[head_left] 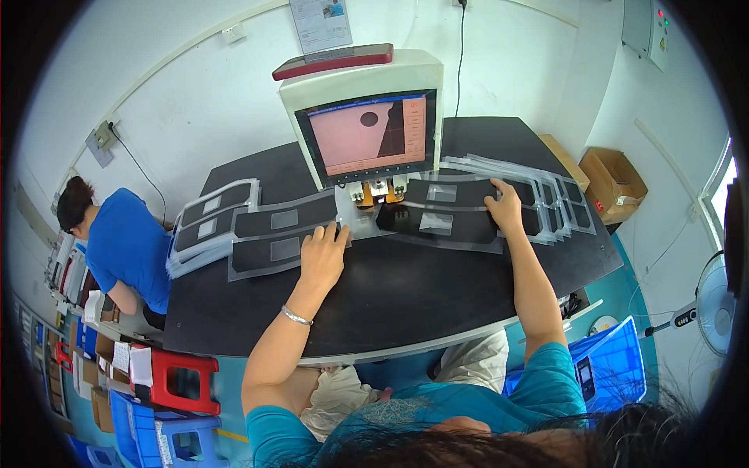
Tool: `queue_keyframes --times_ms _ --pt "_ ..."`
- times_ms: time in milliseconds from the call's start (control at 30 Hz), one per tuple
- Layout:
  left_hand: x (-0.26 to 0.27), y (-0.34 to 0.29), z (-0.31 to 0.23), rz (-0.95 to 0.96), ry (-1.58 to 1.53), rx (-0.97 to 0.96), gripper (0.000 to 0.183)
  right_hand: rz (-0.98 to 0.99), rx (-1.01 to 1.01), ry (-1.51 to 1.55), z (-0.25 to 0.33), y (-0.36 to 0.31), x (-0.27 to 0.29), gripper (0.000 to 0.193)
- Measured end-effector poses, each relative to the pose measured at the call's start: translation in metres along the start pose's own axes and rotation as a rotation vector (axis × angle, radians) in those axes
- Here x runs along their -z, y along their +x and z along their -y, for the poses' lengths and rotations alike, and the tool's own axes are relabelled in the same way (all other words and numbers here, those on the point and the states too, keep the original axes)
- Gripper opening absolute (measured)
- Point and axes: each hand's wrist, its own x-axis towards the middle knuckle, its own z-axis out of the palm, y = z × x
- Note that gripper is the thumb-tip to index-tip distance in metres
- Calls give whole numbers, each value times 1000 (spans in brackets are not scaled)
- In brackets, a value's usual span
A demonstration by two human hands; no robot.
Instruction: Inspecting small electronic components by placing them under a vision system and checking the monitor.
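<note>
A clear plastic sheet with black panels and small clear windows point(460, 220) lies right of a benchtop machine, its left end under the machine's head point(380, 192). My right hand point(504, 207) grips this sheet's right edge, thumb and index finger bent over it. A similar sheet point(269, 248) lies on the left. My left hand point(322, 253) rests over its right end, fingers stretched out and slightly apart. Whatever is under the left palm is hidden. The machine's screen point(367, 134) shows a pink field, a dark round spot and a dark slanted area.
Stacked sheets stand left point(187, 248) and right point(573, 204) on the black table point(421, 288). A red-edged device point(334, 62) lies atop the machine. Near the table are a cardboard box point(615, 183), a fan point(714, 304), blue crates, a red stool point(181, 381) and a person in blue point(129, 242).
</note>
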Motion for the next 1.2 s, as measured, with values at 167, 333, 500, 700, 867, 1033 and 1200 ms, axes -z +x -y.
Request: queue_keyframes --times_ms 167,333,500,700,867,1033,1200 --pt "1 0 -6 75 -33 -2 43 -115 6 -61 -1 7 -9 52" --pt "-4 -2 -5 47 -68 -17 41 -161 -5 -64 0 9 -13 52" --pt "-11 -4 -1 4 -130 -25 38 -130 -23 -49 -3 8 -15 52" --pt "-7 -4 -4 50 -193 3 33 -92 24 -80 -7 6 -9 53" --pt "-6 -4 -5 52 -197 2 32 -92 -1 -53 0 4 -7 54" --pt "-6 -4 -5 40 -180 -11 32 -86 10 6 0 1 -3 55" --pt "-1 -4 -10 54 -183 -11 32 -11 34 -41 4 -3 0 60"
